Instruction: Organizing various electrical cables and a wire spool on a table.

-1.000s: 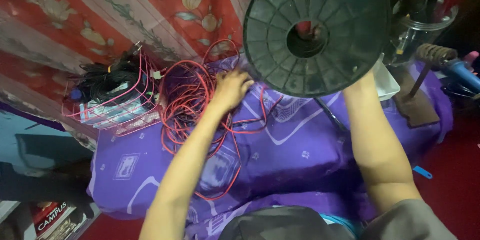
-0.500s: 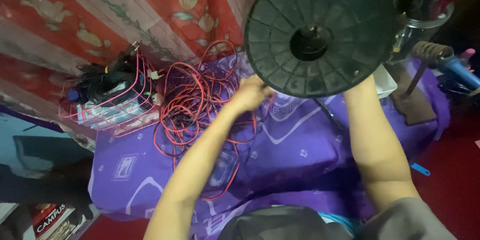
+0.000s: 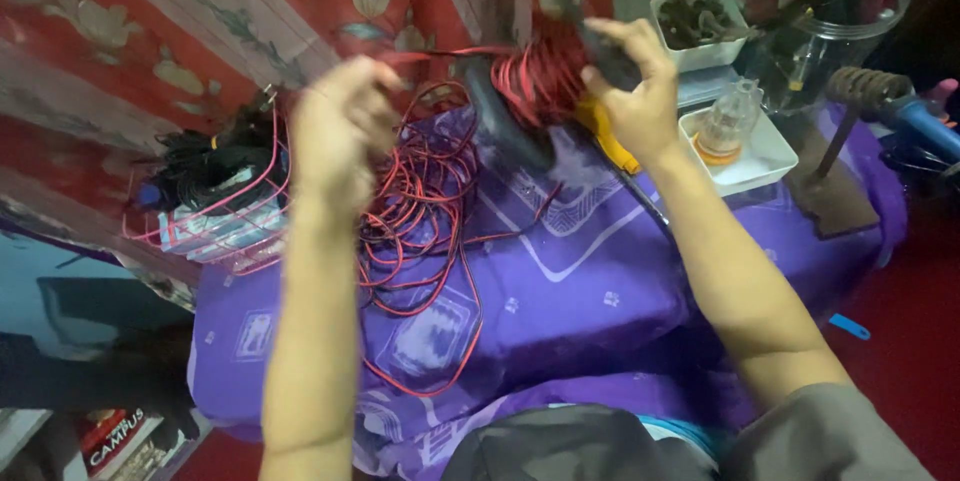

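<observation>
Above the purple cloth (image 3: 600,291), both hands are raised with a black spool (image 3: 505,121) of red wire between them. Right hand (image 3: 640,91): fingers closed around the spool's far flange at its upper right; grip looks firm, though blur hides the fingertips. Spool's long axis runs roughly left to right and tilts down toward the left, so the near flange faces the left hand and the red winding shows between the two flanges.

Left hand (image 3: 340,136): blurred. Fingers appear curled, with a strand of red wire (image 3: 440,54) running from them straight across to the winding. I cannot tell whether the strand is pinched or only passing over the fingers. This hand is well apart from the spool, to its left and a little lower.

Below the strand, a loose tangle of red and black wire (image 3: 420,211) lies on the cloth, just under the left hand and nearer to it than to the right. Pink wire basket (image 3: 215,226) with black cable sits left of the tangle. White tray (image 3: 765,156) stands just right of the right wrist.
</observation>
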